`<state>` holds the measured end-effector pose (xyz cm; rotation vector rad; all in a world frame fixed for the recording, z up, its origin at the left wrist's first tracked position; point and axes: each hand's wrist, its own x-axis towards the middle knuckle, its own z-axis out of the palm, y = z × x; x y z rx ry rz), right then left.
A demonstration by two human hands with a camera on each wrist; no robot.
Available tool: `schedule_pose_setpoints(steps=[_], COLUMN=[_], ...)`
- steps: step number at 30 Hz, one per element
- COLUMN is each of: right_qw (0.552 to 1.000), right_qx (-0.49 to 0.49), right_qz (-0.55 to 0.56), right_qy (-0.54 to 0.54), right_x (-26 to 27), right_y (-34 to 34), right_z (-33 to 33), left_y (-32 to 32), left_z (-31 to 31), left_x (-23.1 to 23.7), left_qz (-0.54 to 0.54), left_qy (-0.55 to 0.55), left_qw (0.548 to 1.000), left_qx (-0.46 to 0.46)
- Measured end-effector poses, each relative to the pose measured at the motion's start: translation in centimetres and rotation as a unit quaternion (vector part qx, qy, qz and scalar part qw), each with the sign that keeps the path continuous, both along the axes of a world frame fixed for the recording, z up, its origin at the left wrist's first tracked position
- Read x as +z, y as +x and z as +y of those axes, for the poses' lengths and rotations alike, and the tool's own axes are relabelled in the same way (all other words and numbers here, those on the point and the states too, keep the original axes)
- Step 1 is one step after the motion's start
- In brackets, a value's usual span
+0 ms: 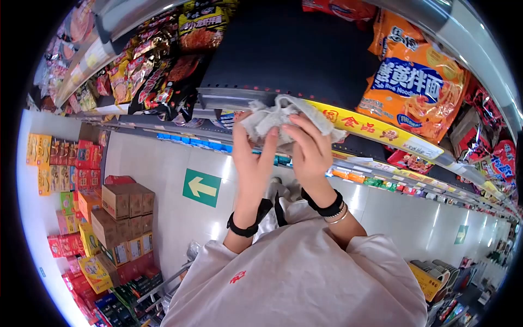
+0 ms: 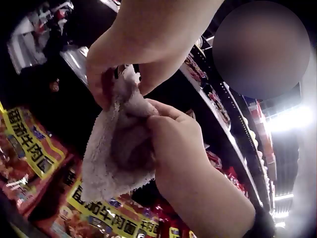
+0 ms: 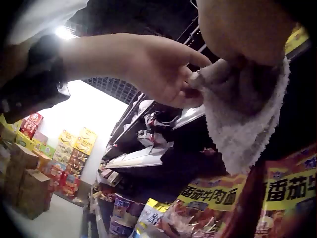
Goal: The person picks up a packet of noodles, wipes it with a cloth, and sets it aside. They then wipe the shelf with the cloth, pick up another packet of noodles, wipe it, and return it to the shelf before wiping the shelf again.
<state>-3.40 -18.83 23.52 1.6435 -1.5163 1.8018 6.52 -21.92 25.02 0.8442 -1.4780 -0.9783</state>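
Observation:
A grey-white cloth (image 1: pixel 278 117) is bunched between both hands at the shelf's front edge, beside a yellow label strip (image 1: pixel 354 122). The left hand (image 1: pixel 253 163) pinches its left part; the right hand (image 1: pixel 310 155) holds the right part with bent fingers. In the left wrist view the cloth (image 2: pixel 116 153) hangs down, with the left hand (image 2: pixel 143 49) above it and the right hand (image 2: pixel 181 148) pinching its side. The right wrist view shows the cloth (image 3: pixel 245 114) draped below the right hand (image 3: pixel 247 29), the left hand (image 3: pixel 153 69) gripping its corner.
Orange noodle packs (image 1: pixel 411 87) stand on the shelf at right, dark and yellow packs (image 1: pixel 204 27) at left. Red packs (image 2: pixel 101 213) lie below the cloth in the left wrist view. Stacked cartons (image 1: pixel 122 212) stand on the floor at left, near a green arrow sign (image 1: pixel 201 187).

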Motion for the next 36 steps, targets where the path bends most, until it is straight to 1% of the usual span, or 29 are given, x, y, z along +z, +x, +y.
schedule_pose_setpoints(steps=[1, 3, 5, 7, 8, 9, 10, 11, 12, 13, 15, 16, 17, 18, 19, 21, 22, 23, 25, 27, 29, 31, 33, 34, 36], right_qw=[1.0, 0.999, 0.996, 0.992, 0.987, 0.981, 0.978, 0.977, 0.972, 0.967, 0.97, 0.965, 0.96, 0.965, 0.965, 0.955, 0.953, 0.953, 0.948, 0.95, 0.956, 0.955, 0.966, 0.966, 0.964], right_qx=[-0.024, -0.051, -0.092, -0.124, -0.157, -0.188, -0.208, -0.213, -0.233, -0.253, -0.242, -0.262, -0.281, -0.26, -0.261, -0.292, -0.292, -0.291, -0.295, -0.29, -0.255, -0.257, -0.182, -0.183, -0.17], right_qz=[-0.009, -0.004, -0.003, 0.0, -0.002, -0.005, -0.024, -0.024, -0.023, -0.023, -0.003, 0.001, 0.005, -0.01, -0.012, 0.033, 0.052, 0.051, 0.092, 0.094, 0.129, 0.129, 0.109, 0.109, 0.188], right_qy=[-0.003, 0.012, 0.02, 0.022, 0.032, 0.041, 0.011, 0.011, 0.002, -0.007, 0.011, 0.014, 0.017, 0.034, 0.035, 0.04, 0.06, 0.063, 0.071, 0.063, 0.07, 0.069, 0.147, 0.148, 0.083], right_x=[0.1, 0.3, 0.5, 0.6, 0.7, 0.8, 0.7, 0.7, 0.6, 0.5, -0.3, -0.3, -0.4, -0.6, -0.7, -0.8, -1.0, -1.1, -1.2, -1.3, -1.5, -1.1, -1.8, -1.6, -0.8], right_y=[-0.6, -2.1, -3.5, -4.9, -5.6, -6.2, -6.8, -7.3, -7.9, -8.5, -9.6, -9.9, -10.1, -10.0, -9.9, -9.4, -9.3, -9.2, -9.0, -8.6, -8.1, -6.4, -4.9, -4.4, -3.7], right_z=[0.6, 2.2, 3.5, 4.8, 5.5, 6.1, 6.3, 6.6, 6.9, 7.3, 8.3, 8.4, 8.5, 8.6, 8.4, 7.9, 8.0, 7.9, 7.7, 7.3, 6.8, 5.8, 4.9, 4.2, 2.8], left_y=[-0.7, -2.1, -3.2, -3.8, -4.4, -4.5, -4.5, -4.4, -4.4, -4.2, -3.6, -3.3, -2.9, -2.5, -2.1, -1.4, -1.2, -1.2, -1.1, -1.0, -1.1, -1.1, -1.3, -1.3, -1.2], left_z=[0.3, 1.1, 2.1, 2.8, 3.2, 3.0, 2.4, 1.9, 1.6, 1.2, 0.3, -0.2, -0.8, -1.2, -1.6, -2.1, -2.2, -2.3, -2.5, -2.6, -2.6, -2.5, -2.4, -2.4, -2.3], left_x=[0.0, 0.2, 1.3, 2.1, 2.5, 2.4, 2.3, 2.1, 2.1, 1.9, 1.6, 1.3, 0.9, 0.7, 0.5, 0.2, 0.2, 0.3, 0.7, 1.2, 1.5, 1.6, 1.4, 1.3, 1.1], left_qz=[0.0, -0.053, -0.047, -0.116, -0.07, -0.068, -0.124, -0.178, -0.185, -0.184, -0.25, -0.25, -0.263, -0.275, -0.276, -0.319, -0.337, -0.338, -0.344, -0.346, -0.347, -0.34, -0.335, -0.33, -0.329], left_qy=[0.0, -0.039, -0.029, -0.048, -0.026, -0.027, -0.144, -0.257, -0.255, -0.256, -0.305, -0.306, -0.325, -0.344, -0.344, -0.375, -0.388, -0.386, -0.383, -0.377, -0.371, -0.371, -0.37, -0.369, -0.364], left_qw=[1.0, 0.997, 0.997, 0.983, 0.986, 0.985, 0.976, 0.949, 0.949, 0.949, 0.914, 0.913, 0.901, 0.888, 0.888, 0.86, 0.847, 0.848, 0.848, 0.851, 0.855, 0.859, 0.859, 0.86, 0.862], left_qx=[-0.006, -0.03, -0.054, -0.136, -0.152, -0.157, -0.103, -0.046, -0.01, -0.013, 0.102, 0.1, 0.116, 0.133, 0.131, 0.134, 0.136, 0.135, 0.129, 0.116, 0.103, 0.098, 0.113, 0.126, 0.124])
